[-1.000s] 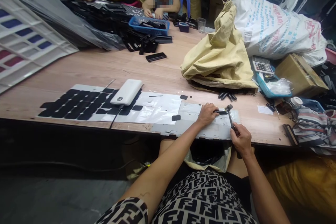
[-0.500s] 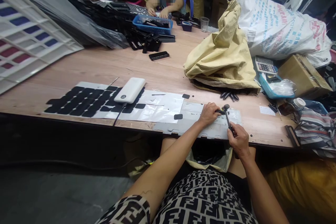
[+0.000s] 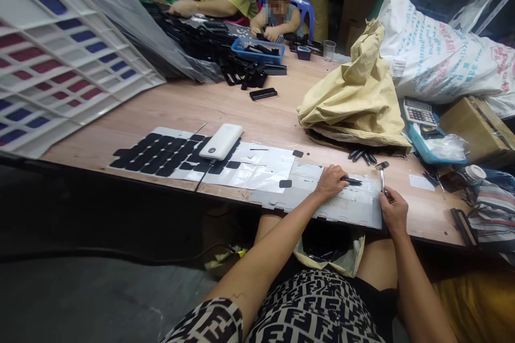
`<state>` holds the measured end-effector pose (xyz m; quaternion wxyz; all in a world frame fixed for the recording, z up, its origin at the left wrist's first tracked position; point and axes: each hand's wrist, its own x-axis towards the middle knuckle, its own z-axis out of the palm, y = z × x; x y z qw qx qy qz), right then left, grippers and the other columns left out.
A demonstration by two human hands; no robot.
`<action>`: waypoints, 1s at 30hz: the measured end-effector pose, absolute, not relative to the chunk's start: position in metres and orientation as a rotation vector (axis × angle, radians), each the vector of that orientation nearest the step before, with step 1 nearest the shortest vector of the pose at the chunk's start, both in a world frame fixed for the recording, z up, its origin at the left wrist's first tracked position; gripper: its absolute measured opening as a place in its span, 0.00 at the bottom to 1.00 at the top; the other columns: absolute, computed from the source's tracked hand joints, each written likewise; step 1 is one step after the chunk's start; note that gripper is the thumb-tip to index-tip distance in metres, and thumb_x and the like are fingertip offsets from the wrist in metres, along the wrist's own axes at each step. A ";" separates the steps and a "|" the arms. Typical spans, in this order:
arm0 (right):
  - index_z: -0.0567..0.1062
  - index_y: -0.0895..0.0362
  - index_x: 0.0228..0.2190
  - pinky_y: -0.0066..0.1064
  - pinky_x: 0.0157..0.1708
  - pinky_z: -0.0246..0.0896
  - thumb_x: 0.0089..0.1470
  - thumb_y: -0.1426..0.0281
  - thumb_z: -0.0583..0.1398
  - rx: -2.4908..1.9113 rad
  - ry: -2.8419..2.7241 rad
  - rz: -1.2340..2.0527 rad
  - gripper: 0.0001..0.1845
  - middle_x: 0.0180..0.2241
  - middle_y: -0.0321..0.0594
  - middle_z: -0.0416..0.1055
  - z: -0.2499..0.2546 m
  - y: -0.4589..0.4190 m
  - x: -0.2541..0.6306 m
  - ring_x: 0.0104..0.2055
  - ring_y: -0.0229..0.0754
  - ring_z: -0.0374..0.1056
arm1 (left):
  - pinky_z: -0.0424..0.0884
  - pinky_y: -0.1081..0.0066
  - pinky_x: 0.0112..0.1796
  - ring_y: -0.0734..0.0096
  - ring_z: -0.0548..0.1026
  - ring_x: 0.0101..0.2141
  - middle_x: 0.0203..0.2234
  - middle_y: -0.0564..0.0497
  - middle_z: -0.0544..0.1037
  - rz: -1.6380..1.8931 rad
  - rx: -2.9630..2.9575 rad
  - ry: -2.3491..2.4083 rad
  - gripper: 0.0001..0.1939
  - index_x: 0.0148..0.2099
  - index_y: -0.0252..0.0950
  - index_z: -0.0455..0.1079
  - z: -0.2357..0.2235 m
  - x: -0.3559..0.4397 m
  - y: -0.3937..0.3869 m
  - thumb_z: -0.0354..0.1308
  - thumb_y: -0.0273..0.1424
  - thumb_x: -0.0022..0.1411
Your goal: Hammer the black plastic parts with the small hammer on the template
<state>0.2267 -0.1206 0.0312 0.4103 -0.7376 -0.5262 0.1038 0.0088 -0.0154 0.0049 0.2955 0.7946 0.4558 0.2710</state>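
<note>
My left hand (image 3: 331,183) is closed on a slim black piece (image 3: 354,181), which looks like a pocket-knife handle; it lies low over a grey work plate (image 3: 289,199). In my right hand (image 3: 394,210) is a small hammer (image 3: 382,178), gripped by its handle with the head up. The hammer stands at the plate's right edge, apart from the black piece. Several similar black pieces (image 3: 362,157) lie just behind the plate. Left of my left hand, a white sheet (image 3: 273,167) bears rows of black rounded stickers (image 3: 155,151), with a white power bank (image 3: 222,141) on top.
A yellow cloth bag (image 3: 354,102) stands behind the plate, with a blue tray (image 3: 432,150) and cardboard box (image 3: 470,131) to its right. A plastic crate (image 3: 72,64) leans at left. Two people sit across the table near black parts and a blue basket (image 3: 257,53).
The hammer has moved right, away from the black piece it was over. My left hand still holds that piece, which now points right. The whole view has shifted.
</note>
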 end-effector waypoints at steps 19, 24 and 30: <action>0.81 0.62 0.43 0.27 0.27 0.57 0.48 0.57 0.62 -1.862 -1.092 0.433 0.26 0.24 0.33 0.64 0.027 -0.119 0.227 0.25 0.35 0.57 | 0.62 0.62 0.44 0.65 0.68 0.35 0.28 0.49 0.72 0.810 1.991 1.159 0.24 0.26 0.37 0.67 0.005 0.004 -0.015 0.40 0.35 0.73; 0.82 0.63 0.42 0.27 0.27 0.58 0.47 0.56 0.62 -1.856 -1.096 0.427 0.27 0.24 0.34 0.66 0.025 -0.118 0.230 0.24 0.35 0.58 | 0.63 0.64 0.43 0.66 0.67 0.35 0.28 0.49 0.70 0.899 1.805 1.033 0.23 0.27 0.37 0.65 0.019 -0.011 -0.040 0.41 0.38 0.72; 0.81 0.63 0.43 0.28 0.28 0.59 0.47 0.57 0.62 -1.858 -1.104 0.401 0.27 0.24 0.36 0.68 0.026 -0.115 0.230 0.25 0.37 0.60 | 0.58 0.71 0.28 0.73 0.63 0.25 0.24 0.52 0.69 0.796 0.971 0.789 0.25 0.35 0.35 0.68 0.029 -0.031 -0.125 0.50 0.54 0.63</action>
